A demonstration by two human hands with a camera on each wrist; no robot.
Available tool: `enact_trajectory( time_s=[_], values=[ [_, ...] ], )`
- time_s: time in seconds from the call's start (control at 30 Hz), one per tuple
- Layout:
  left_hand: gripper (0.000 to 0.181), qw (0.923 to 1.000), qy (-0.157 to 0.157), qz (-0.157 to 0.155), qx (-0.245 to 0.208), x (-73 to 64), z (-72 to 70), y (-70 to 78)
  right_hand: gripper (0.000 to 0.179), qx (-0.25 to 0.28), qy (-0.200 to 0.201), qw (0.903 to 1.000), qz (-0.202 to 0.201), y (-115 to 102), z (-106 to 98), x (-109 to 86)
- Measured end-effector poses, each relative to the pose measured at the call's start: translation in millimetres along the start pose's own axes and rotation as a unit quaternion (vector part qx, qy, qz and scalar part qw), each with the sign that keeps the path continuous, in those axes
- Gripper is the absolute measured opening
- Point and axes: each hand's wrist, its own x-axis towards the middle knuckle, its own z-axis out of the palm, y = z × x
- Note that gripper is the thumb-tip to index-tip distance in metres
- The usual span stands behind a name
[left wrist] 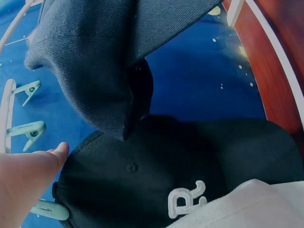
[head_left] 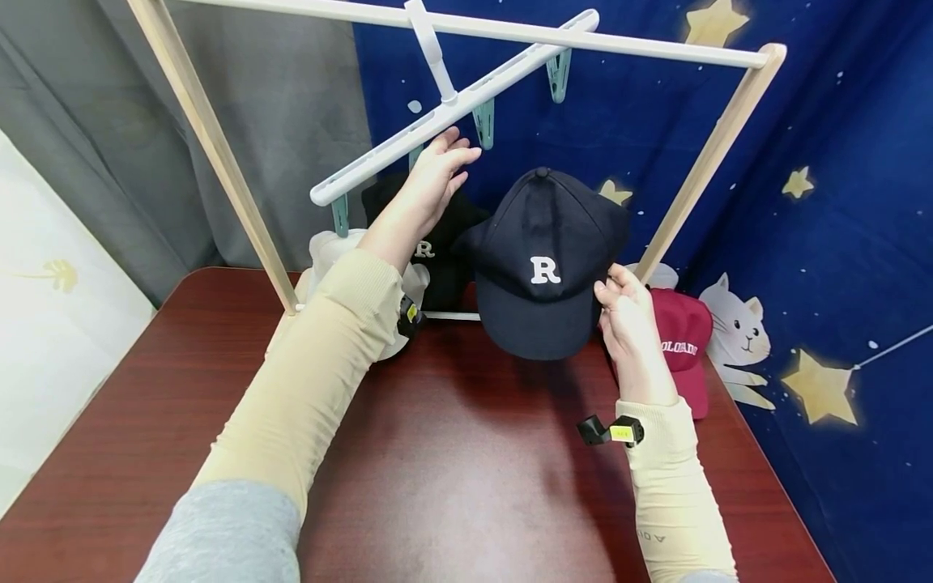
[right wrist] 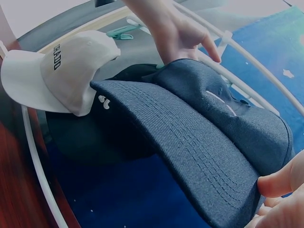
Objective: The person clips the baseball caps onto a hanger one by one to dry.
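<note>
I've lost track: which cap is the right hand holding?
The navy cap: the right hand pinches its edge. The black cap behind it, white cap and red cap are outside that grip.

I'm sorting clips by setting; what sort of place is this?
Probably an indoor room, perhaps a home or staged corner: a reddish-brown table, a rack with a clip hanger, and a starry blue curtain behind.

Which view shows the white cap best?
Right wrist: the white cap shows its crown, brim and some lettering. Head: the left sleeve covers its middle. Left wrist: only a part, at the bottom edge.
</note>
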Motion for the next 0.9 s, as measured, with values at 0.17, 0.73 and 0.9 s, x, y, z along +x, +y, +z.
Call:
enact_trajectory(
  time_s=[0.17, 0.73, 0.9],
  values=[
    [0.069, 0.9995, -0.002, -0.012, -0.03, 2.0, 3.4, 0.2, 0.032, -0.004, -0.001, 1.0, 0.003, -1.4, 0.7, -1.1],
    [0.062, 0.9996, -0.013, -0.008, -0.023, 0.8, 4.4, 2.3, 0.033, -0.009, -0.007, 0.9999, -0.004, -2.0, 1.3, -1.8],
    [0.058, 0.9997, -0.012, -0.008, -0.019, 1.1, 5.0, 3.4, 0.03, -0.009, -0.003, 0.9999, -0.004, -1.7, 1.9, -2.6]
  ],
)
